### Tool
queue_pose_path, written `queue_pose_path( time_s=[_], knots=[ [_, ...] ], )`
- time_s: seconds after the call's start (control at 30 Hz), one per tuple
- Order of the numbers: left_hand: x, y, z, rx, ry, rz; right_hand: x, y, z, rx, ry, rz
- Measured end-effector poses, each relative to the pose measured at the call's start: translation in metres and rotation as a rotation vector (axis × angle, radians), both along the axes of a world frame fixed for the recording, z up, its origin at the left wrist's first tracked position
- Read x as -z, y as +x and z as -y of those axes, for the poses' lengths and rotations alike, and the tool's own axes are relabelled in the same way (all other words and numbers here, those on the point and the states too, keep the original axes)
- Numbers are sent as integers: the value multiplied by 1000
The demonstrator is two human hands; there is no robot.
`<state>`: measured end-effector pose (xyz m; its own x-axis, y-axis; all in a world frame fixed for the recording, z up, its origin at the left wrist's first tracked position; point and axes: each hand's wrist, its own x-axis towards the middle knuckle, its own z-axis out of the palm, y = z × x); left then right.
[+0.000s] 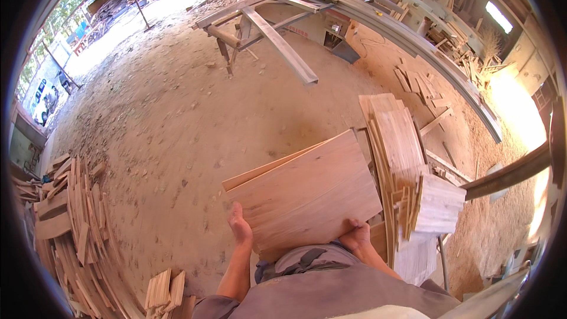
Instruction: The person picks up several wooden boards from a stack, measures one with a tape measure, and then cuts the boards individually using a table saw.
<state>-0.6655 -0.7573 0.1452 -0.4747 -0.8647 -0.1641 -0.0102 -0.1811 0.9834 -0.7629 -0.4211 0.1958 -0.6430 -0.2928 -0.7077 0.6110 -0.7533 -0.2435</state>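
Both hands, left (240,224) and right (356,237), grip our thin wooden boards (304,195) mid-carry; next we judge placement onto the stacked boards (401,153) alongside.

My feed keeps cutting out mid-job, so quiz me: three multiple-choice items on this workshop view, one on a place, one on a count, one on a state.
1. Where is the heap of narrow wood offcuts?
A. on the ground at the person's left
B. on the metal frame ahead
C. on the held boards

2. How many hands grip the flat wooden boards?
A. none
B. one
C. two

3. How are those boards carried?
A. lying on the sawdust floor
B. held in the air, tilted, in front of the body
C. leaning upright on a wall

Answers:
1 A, the heap lies low at the left edge.
2 C, the left hand and the right hand each clasp the near edge.
3 B, the sawdust floor shows beneath them.
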Motion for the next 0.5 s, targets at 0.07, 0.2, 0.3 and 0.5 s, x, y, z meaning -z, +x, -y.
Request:
queue_pose_path(
  time_s=[0.07,0.2,0.3,0.5],
  knots=[
    [9,-66,7,62,23,15,40,-60,-1,-4,61,-14],
    [-23,-189,11,23,55,3,84,-195,6,-86,13,-131],
    [-11,-265,32,-138,36,-47,46,-297,42,-149,-164,-210],
    [-33,-385,79,-84,212,-155,22,-454,107,-214,-36,-104]
  ],
)
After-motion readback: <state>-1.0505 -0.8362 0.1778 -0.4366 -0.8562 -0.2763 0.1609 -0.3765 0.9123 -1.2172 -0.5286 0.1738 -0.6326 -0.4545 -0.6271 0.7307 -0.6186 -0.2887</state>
